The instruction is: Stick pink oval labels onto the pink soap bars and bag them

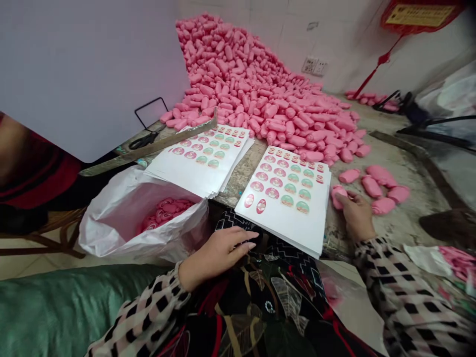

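head view: the right hand (357,215) has its fingertips against a pink roll (337,196) at the worktop (403,221), just right of a stack of sticker sheets (293,225). that roll's long axis runs steeply from near to far, its far end leaning slightly left; whether the fingers clamp it i cannot tell. five loose rolls (372,187) lie near it, beyond and to the right, pointing various ways. the left hand (219,254), fingers stretched and slightly apart, is over the lap.
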A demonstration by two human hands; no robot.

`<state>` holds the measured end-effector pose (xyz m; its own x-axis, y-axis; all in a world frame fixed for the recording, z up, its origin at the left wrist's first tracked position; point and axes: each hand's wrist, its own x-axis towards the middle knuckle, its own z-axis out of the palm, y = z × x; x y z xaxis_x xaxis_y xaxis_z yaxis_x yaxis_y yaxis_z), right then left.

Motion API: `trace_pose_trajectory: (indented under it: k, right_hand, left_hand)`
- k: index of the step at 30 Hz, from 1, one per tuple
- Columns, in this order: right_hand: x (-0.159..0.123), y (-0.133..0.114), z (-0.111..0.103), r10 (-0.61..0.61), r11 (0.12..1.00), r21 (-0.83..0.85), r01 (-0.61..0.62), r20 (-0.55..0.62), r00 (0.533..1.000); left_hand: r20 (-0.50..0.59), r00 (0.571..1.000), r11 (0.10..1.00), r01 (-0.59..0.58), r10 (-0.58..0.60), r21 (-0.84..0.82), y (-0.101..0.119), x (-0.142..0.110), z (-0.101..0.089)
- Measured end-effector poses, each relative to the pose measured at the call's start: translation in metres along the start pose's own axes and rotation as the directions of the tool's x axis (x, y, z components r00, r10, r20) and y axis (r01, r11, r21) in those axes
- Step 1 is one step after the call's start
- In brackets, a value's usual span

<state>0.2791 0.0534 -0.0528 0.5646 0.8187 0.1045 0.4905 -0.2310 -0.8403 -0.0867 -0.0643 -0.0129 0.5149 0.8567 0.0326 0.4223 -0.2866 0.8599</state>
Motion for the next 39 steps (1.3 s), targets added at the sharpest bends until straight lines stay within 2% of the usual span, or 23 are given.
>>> trace_pose_trajectory:
  k: [3, 4, 6, 7, 9, 11, 13, 15, 17, 18, 20, 22, 23, 24, 26, 27, 29, 32, 35, 39]
  right_hand:
    - [-0.019, -0.022, -0.007, -0.009, 0.979, 0.204, 0.003, 0.025, 1.0]
    - [-0.033, -0.033, -0.007, -0.017, 0.948, 0.319, -0.015, 0.096, 0.995]
    - [-0.068, -0.057, -0.005, -0.055, 0.868, 0.487, -0.096, 0.287, 0.956]
    - [-0.087, -0.069, 0.0, -0.082, 0.842, 0.521, -0.143, 0.385, 0.919]
    - [-0.122, -0.089, 0.012, -0.115, 0.809, 0.548, -0.214, 0.504, 0.856]
    - [-0.148, -0.101, 0.026, -0.149, 0.776, 0.588, -0.228, 0.522, 0.84]
    - [-0.163, -0.106, 0.035, -0.205, 0.781, 0.599, -0.178, 0.516, 0.832]
    - [-0.165, -0.104, 0.039, -0.283, 0.83, 0.552, -0.084, 0.546, 0.789]
    - [-0.159, -0.098, 0.039, -0.32, 0.893, 0.449, 0.025, 0.596, 0.737]
    - [-0.153, -0.094, 0.039, -0.319, 0.922, 0.377, 0.089, 0.607, 0.728]
    - [-0.14, -0.088, 0.039, -0.3, 0.954, 0.189, 0.233, 0.592, 0.748]
    - [-0.131, -0.085, 0.042, -0.31, 0.922, -0.02, 0.387, 0.561, 0.767]
    - [-0.128, -0.084, 0.045, -0.327, 0.885, -0.107, 0.453, 0.55, 0.769]
    - [-0.127, -0.085, 0.049, -0.346, 0.843, -0.179, 0.507, 0.541, 0.767]
    - [-0.128, -0.087, 0.056, -0.384, 0.764, -0.28, 0.582, 0.527, 0.758]
    - [-0.129, -0.088, 0.06, -0.396, 0.73, -0.32, 0.604, 0.521, 0.756]
    - [-0.131, -0.09, 0.065, -0.397, 0.677, -0.393, 0.622, 0.517, 0.758]
    - [-0.132, -0.091, 0.07, -0.384, 0.623, -0.466, 0.628, 0.518, 0.765]
    - [-0.131, -0.092, 0.071, -0.386, 0.587, -0.492, 0.642, 0.527, 0.757]
    - [-0.128, -0.094, 0.07, -0.389, 0.55, -0.499, 0.67, 0.557, 0.734]
  left_hand:
    - [-0.002, 0.995, 0.978, 0.093, -0.095, -0.188, 0.015, 0.014, 0.009]
    - [0.0, 0.988, 0.944, 0.15, -0.157, -0.295, 0.019, 0.02, 0.012]
    - [0.007, 0.96, 0.804, 0.239, -0.28, -0.544, 0.027, 0.034, 0.018]
    - [0.012, 0.946, 0.705, 0.25, -0.324, -0.664, 0.03, 0.042, 0.022]
    - [0.032, 0.94, 0.492, 0.207, -0.34, -0.846, 0.036, 0.058, 0.029]
    - [0.042, 0.95, 0.308, 0.143, -0.31, -0.941, 0.04, 0.07, 0.037]
    - [0.018, 0.947, 0.195, 0.085, -0.322, -0.977, 0.04, 0.076, 0.041]
    - [-0.019, 0.924, 0.161, 0.047, -0.381, -0.986, 0.036, 0.075, 0.039]
    - [-0.037, 0.902, 0.201, 0.056, -0.429, -0.978, 0.029, 0.068, 0.029]
    - [-0.046, 0.892, 0.253, 0.078, -0.45, -0.964, 0.024, 0.063, 0.022]
    - [-0.102, 0.856, 0.418, 0.14, -0.506, -0.897, 0.014, 0.052, 0.007]
    - [-0.2, 0.826, 0.646, 0.237, -0.528, -0.726, 0.004, 0.042, -0.005]
    - [-0.246, 0.832, 0.759, 0.281, -0.498, -0.588, 0.0, 0.039, -0.008]
    - [-0.276, 0.856, 0.854, 0.301, -0.438, -0.424, -0.004, 0.036, -0.01]
    - [-0.253, 0.932, 0.965, 0.243, -0.259, -0.094, -0.009, 0.036, -0.01]
    - [-0.206, 0.964, 0.983, 0.181, -0.171, 0.033, -0.01, 0.037, -0.009]
    - [-0.086, 0.994, 0.976, 0.082, -0.066, 0.2, -0.01, 0.042, -0.006]
    - [0.041, 0.995, 0.929, 0.075, -0.096, 0.362, -0.008, 0.05, -0.002]
    - [0.092, 0.985, 0.883, 0.086, -0.144, 0.462, -0.008, 0.053, 0.0]
    - [0.116, 0.983, 0.845, 0.059, -0.142, 0.532, -0.013, 0.051, 0.005]
